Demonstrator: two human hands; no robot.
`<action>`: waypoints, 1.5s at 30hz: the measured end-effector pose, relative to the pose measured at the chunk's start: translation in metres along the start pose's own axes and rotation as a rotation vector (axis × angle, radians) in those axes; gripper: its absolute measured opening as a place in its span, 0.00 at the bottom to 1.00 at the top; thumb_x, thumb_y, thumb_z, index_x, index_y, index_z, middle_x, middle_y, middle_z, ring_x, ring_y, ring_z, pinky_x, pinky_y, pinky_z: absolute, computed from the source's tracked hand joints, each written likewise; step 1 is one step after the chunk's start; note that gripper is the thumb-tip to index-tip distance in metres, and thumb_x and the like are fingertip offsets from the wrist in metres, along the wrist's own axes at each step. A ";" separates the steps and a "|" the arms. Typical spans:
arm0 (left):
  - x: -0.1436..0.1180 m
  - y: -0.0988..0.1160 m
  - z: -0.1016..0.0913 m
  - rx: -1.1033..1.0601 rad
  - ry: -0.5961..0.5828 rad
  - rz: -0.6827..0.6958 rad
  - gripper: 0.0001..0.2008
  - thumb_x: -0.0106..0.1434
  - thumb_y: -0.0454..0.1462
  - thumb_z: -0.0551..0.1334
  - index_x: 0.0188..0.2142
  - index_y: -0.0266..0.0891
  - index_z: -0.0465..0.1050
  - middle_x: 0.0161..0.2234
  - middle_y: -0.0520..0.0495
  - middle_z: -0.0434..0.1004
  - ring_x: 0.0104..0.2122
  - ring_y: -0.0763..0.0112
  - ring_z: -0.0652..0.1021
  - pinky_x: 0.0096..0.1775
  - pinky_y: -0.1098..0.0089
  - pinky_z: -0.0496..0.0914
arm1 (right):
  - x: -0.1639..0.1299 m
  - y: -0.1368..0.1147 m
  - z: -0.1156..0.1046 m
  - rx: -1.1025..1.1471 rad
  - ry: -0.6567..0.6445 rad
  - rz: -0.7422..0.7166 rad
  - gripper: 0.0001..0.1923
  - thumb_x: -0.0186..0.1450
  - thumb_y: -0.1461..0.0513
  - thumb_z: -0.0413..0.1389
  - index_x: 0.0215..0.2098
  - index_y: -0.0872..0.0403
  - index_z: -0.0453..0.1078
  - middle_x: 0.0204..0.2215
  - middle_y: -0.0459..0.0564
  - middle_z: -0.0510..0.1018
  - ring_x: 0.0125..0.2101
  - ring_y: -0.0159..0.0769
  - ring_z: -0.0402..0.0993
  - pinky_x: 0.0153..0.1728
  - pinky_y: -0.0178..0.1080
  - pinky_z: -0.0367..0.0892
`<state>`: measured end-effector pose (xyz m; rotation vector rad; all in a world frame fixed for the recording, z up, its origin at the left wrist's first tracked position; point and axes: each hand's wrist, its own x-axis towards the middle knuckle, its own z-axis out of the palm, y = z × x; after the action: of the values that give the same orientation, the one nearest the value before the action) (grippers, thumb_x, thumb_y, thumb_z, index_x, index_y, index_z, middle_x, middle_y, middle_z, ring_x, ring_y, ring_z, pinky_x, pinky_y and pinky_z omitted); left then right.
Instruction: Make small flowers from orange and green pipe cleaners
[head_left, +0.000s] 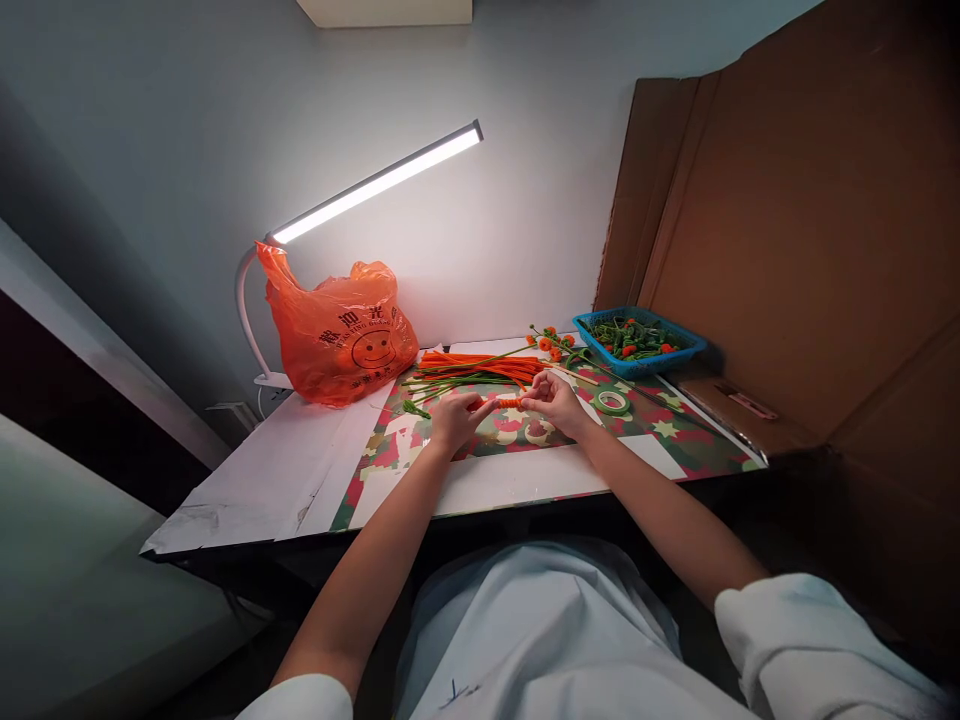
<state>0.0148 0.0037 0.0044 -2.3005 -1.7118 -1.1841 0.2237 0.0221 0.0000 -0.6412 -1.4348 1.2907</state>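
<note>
Head view: both hands meet over the mat, the left hand [455, 418] and right hand [553, 397] each pinching an end of a short orange stem [510, 403] stretched between their fingertips. Beyond the fingers lie many unused stems [469, 370]; a few finished flowers [553, 342] and a basket [643, 341] suggest work is partly done.

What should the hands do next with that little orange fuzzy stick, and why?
Probably keep twisting it. The left hand and right hand pinch a short orange pipe cleaner between them over the patterned mat. Finished-looking orange flowers on green stems lie just behind, and more orange pipe cleaners wait in a pile, so this piece seems only partly shaped.
</note>
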 end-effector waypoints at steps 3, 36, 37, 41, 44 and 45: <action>0.000 -0.002 0.000 -0.001 -0.010 -0.003 0.25 0.61 0.53 0.55 0.16 0.39 0.63 0.15 0.52 0.60 0.19 0.74 0.59 0.26 0.71 0.51 | -0.001 -0.002 0.002 -0.083 -0.001 -0.032 0.25 0.46 0.52 0.69 0.29 0.51 0.58 0.24 0.42 0.78 0.28 0.36 0.78 0.37 0.42 0.73; 0.002 -0.007 -0.001 -0.174 -0.053 -0.003 0.13 0.57 0.38 0.59 0.42 0.39 0.70 0.32 0.48 0.75 0.31 0.69 0.73 0.34 0.71 0.64 | 0.001 -0.006 -0.017 -0.784 -0.077 -0.056 0.12 0.64 0.56 0.47 0.25 0.52 0.61 0.21 0.44 0.65 0.24 0.33 0.59 0.28 0.35 0.55; 0.004 -0.010 -0.001 -0.197 -0.026 -0.021 0.15 0.56 0.35 0.59 0.45 0.39 0.69 0.36 0.47 0.75 0.34 0.68 0.74 0.35 0.70 0.66 | 0.002 -0.005 -0.019 -0.804 -0.067 -0.043 0.12 0.63 0.56 0.47 0.24 0.52 0.60 0.21 0.44 0.64 0.25 0.33 0.59 0.28 0.35 0.54; 0.008 -0.023 -0.002 -0.193 0.053 -0.106 0.15 0.53 0.31 0.58 0.41 0.38 0.71 0.42 0.44 0.76 0.38 0.65 0.75 0.40 0.67 0.68 | 0.005 -0.003 -0.024 -0.854 -0.039 0.004 0.12 0.63 0.56 0.46 0.23 0.51 0.56 0.19 0.43 0.62 0.24 0.33 0.57 0.27 0.36 0.52; 0.010 -0.025 -0.003 -0.210 0.032 -0.111 0.08 0.56 0.35 0.59 0.36 0.39 0.73 0.37 0.44 0.78 0.35 0.65 0.76 0.40 0.66 0.69 | 0.006 -0.002 -0.026 -0.844 -0.037 0.002 0.12 0.63 0.56 0.46 0.23 0.52 0.56 0.20 0.42 0.62 0.24 0.33 0.57 0.27 0.35 0.51; 0.010 -0.025 -0.004 -0.229 0.024 -0.104 0.07 0.58 0.36 0.59 0.35 0.39 0.74 0.36 0.45 0.78 0.34 0.66 0.76 0.40 0.66 0.69 | 0.006 -0.001 -0.026 -0.837 -0.041 0.000 0.12 0.63 0.56 0.46 0.23 0.52 0.56 0.20 0.43 0.62 0.24 0.33 0.57 0.27 0.35 0.52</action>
<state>-0.0069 0.0200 0.0031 -2.3313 -1.7931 -1.4940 0.2459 0.0369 -0.0002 -1.1550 -2.0062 0.6561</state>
